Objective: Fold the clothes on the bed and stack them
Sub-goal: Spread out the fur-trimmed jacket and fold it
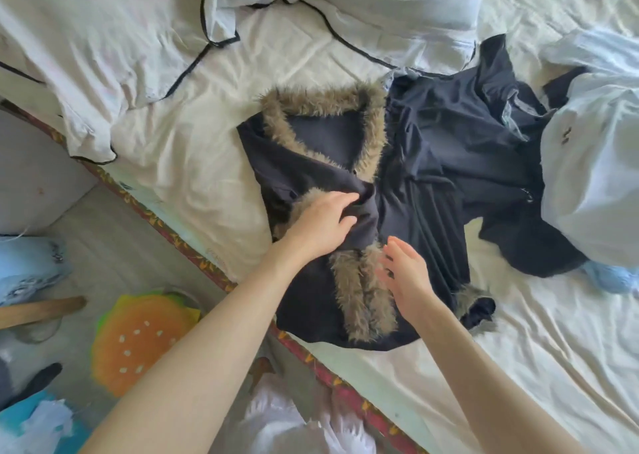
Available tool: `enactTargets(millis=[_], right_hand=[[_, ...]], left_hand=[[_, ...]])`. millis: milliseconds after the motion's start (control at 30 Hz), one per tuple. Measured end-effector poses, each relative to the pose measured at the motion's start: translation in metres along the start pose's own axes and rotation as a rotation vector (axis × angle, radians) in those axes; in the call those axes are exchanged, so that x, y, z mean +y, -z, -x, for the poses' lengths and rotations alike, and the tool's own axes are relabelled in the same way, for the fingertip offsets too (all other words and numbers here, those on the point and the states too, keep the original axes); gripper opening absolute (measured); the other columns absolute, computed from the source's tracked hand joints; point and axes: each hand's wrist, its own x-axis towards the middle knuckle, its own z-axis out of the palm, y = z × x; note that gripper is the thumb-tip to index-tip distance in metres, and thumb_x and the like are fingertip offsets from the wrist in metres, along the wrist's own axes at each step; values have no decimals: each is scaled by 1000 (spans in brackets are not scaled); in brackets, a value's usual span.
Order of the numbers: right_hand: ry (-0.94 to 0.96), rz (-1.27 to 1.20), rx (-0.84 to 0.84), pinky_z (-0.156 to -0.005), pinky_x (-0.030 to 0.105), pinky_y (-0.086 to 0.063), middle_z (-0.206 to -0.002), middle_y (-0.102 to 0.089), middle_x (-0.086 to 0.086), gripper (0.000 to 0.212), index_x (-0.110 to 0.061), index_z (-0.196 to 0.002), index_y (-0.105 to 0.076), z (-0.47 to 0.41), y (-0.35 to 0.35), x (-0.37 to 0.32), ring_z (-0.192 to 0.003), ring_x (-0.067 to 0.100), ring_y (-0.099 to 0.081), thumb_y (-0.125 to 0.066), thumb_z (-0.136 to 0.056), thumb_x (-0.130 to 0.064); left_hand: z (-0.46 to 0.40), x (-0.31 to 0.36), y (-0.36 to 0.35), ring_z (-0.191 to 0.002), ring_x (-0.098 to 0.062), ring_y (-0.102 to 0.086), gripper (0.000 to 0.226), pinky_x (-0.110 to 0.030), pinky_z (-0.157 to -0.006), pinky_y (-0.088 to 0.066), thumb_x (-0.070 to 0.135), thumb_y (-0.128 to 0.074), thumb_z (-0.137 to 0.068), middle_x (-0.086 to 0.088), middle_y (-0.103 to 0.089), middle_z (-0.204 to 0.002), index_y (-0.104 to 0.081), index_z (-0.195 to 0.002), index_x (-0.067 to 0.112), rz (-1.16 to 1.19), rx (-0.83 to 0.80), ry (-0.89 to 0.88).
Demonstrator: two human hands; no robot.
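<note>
A dark coat (311,184) with brown fur trim is lying at the centre of the frame on the bed (193,163), touching a heap of dark clothes (449,149) to its right. The left hand (321,222) is resting on the coat's middle, its fingers curling into a bunched fold of the fabric. The right hand (408,277) is hovering just over the fur strip at lower centre, fingers straight and holding nothing.

Black coat (311,163), tan fur trim (321,102); white sheet (193,163).
</note>
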Motion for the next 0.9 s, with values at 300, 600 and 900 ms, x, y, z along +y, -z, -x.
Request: enactTargets(millis=[300,600,900], right_hand=[[481,1390,-113,-118,44,-13,-159,-11,3,56,-24,-150,-21,-61,65,42,-146,24,-8,-38,-99,-39],[319,754,-177,-99,26,-36,-136,-53,4,34,-14,-130,-56,-78,89,31,-123,16,-49,-47,-98,-24],[134,365,-185,-84,31,-51,-95,-66,-6,16,-32,-93,-61,-62,122,20,-91,11,-62,-47,-97,-25]], left_hand=[[16,-62,-25,-141,-26,-25,82,-39,-111,-26,41,-66,-85,-11,-27,-153,-22,-149,14,74,196,419],[4,-7,-47,-103,-28,-56,19,-38,-88,-45,13,-56,-91,-3,-69,-97,-69,-103,15,-32,461,434],[-2,3,-68,-145,-33,-6,113,-46,-114,-17,39,-76,-76,-16,1,-158,5,-151,17,122,202,657]])
